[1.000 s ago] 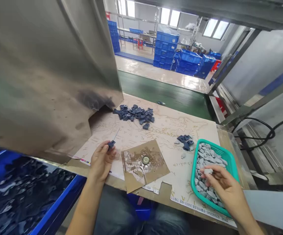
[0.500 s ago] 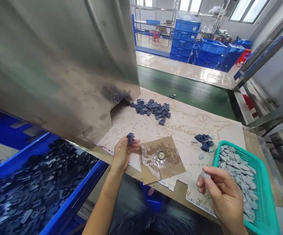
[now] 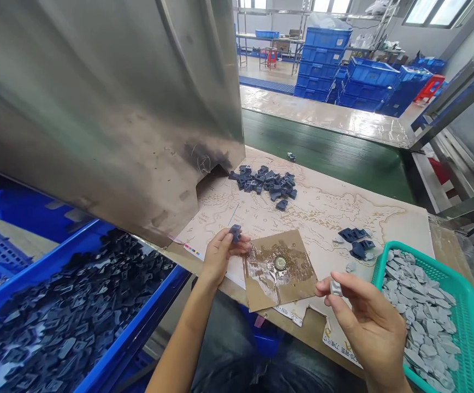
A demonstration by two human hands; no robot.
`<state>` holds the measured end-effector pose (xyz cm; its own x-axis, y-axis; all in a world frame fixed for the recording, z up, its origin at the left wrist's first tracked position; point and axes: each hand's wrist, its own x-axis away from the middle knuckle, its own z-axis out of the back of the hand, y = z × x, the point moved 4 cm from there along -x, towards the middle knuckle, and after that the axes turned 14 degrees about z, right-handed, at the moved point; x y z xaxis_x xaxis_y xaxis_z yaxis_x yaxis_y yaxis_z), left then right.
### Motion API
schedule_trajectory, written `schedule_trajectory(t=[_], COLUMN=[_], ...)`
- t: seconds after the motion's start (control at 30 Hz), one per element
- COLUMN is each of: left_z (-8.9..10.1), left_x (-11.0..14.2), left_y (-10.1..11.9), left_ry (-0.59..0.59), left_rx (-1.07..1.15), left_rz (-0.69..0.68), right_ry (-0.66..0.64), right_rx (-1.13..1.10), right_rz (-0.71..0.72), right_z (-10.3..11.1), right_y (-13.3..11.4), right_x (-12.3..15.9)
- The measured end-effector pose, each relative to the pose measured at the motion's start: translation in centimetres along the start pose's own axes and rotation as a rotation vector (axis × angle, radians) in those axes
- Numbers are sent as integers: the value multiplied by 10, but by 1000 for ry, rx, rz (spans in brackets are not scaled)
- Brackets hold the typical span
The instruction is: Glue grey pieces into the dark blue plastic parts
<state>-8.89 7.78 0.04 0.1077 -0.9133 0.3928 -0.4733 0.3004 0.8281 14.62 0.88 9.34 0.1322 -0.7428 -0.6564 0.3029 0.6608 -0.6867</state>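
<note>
The scene is moderately bright, and the window (image 3: 445,10) at far right is washed out to white. Glare is streaked across the far ledge (image 3: 323,112); a softer sheen is borne by the green belt (image 3: 343,150). Sharp highlights are scattered over the cardboard square (image 3: 261,273). Dull reflections are spread on the left metal panel (image 3: 110,98), whose notch is filled with shadow. Near the margins, shapes are stretched by wide-angle distortion; far details are softened.
</note>
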Motion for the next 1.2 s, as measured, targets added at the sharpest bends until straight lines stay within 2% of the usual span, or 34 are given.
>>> schedule_trajectory(t=[0.1, 0.2, 0.33, 0.43, 0.5, 0.6, 0.73, 0.8, 0.93, 1.2], left_z=[0, 0, 1, 2, 3, 4, 4, 5, 5, 1], left_x=[0, 0, -1, -1, -2, -3, -4, -4, -5, -5], left_y=[-1, -1, -2, -3, -4, -4, -3, -3, -4, -4], left_ry=[-7, -12, -23, -30, -32, -31, -20, -19, -36, -99], left_rx=[-4, -15, -34, -49, -54, -62, -80, -88, -110, -210], left_rz=[11, 3, -15, -24, -27, -39, -64, -80, -108, -92], right_ry=[-27, -53, 39, 102, 100, -11, -197, -259, -336, -496], right_rx=[-58, -236, -456, -497, -424, -166, 149, 202, 266, 442], right_rz=[-65, -219, -419, -565, -593, -505, -265, -163, -52, 111], right_z=[-3, -10, -16, -18, -18, -20, -34, -41, -50, -58], right_y=[3, 8, 18, 27, 31, 38, 51, 57, 64, 54], right_x=[-2, -6, -9, -8, -7, -7, -5, -2, 1, -3])
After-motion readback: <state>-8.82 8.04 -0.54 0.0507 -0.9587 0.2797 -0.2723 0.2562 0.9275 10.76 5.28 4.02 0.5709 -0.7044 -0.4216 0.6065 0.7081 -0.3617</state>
